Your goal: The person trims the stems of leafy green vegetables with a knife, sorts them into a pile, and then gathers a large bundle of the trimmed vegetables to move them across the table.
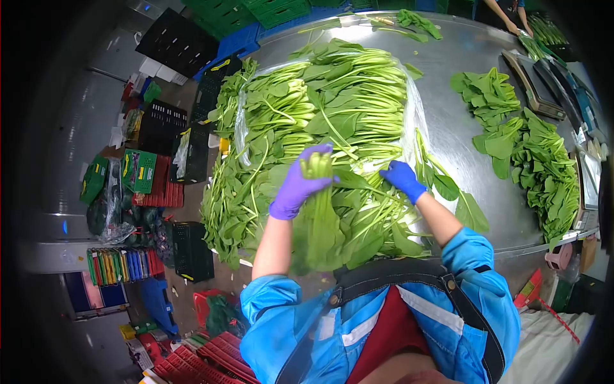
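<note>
My left hand [304,182], in a purple glove, is wrapped round a bunch of leafy greens [320,221]. The pale stem ends point up past the fingers, and the leaves hang down, slightly blurred. To its right my right hand [404,179], in a blue glove, is at the stems on the near right side of a large pile of leafy greens [377,105]. Its fingers reach left, a little apart, with nothing visibly held. Loose stems and leaves lie beneath both hands. Clear plastic sheeting [419,118] shows along the pile's edge.
The pile rests on a metal table [448,134]. More bunched greens [543,173] lie at the right, beside scales [534,83]. Another person's hands [521,29] hold greens at the far right. Black crates [192,249] and red crates [204,361] stand left of the table.
</note>
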`<state>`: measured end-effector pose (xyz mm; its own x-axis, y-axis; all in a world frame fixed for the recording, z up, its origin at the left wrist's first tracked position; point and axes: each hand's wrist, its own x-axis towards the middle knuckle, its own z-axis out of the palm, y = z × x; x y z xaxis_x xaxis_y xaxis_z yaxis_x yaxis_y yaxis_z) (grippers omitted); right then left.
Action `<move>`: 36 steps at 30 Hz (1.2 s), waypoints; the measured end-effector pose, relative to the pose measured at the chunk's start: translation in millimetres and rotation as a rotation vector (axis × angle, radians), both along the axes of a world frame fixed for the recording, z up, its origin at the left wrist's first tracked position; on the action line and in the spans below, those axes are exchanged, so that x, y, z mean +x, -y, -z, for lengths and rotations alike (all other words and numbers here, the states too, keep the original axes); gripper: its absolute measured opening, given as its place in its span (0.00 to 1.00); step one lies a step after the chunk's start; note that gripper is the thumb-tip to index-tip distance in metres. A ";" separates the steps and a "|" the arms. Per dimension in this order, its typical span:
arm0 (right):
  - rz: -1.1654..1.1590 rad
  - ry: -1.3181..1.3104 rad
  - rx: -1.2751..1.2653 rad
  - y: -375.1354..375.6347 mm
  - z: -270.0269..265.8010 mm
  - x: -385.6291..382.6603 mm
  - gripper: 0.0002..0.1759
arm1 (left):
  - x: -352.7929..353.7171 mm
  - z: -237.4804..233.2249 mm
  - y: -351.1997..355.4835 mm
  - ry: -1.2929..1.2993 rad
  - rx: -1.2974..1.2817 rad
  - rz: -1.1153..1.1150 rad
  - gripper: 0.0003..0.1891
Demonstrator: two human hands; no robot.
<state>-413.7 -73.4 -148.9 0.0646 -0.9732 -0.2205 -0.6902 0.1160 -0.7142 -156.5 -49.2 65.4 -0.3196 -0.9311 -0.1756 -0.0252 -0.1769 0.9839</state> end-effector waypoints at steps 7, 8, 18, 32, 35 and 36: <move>0.246 0.455 0.092 -10.2 -4.4 6.7 0.14 | -7.0 37.5 14.1 -0.124 0.279 0.120 0.31; 0.333 0.680 0.175 -17.5 -25.0 5.4 0.13 | -11.9 40.5 15.1 -0.129 0.278 0.121 0.31; -0.015 0.516 -0.210 -47.5 -117.8 -11.4 0.11 | -59.2 44.5 -4.4 -0.006 0.039 0.335 0.27; -0.107 0.609 -0.176 -55.4 -132.6 -21.8 0.20 | -42.8 24.5 -26.7 0.143 -0.341 0.270 0.19; -0.255 0.651 -0.113 -55.5 -172.8 -10.3 0.21 | -51.5 18.0 -27.0 0.110 -0.356 0.373 0.19; -0.255 0.765 -0.112 -53.8 -163.2 -4.4 0.20 | -51.3 17.9 -29.3 0.100 -0.298 0.360 0.19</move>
<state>-418.1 -19.6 14.4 0.3802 -0.9221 0.0726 -0.0017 -0.0792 -0.9969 -207.8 -19.9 47.6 -0.6262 -0.7789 0.0356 -0.1305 0.1497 0.9801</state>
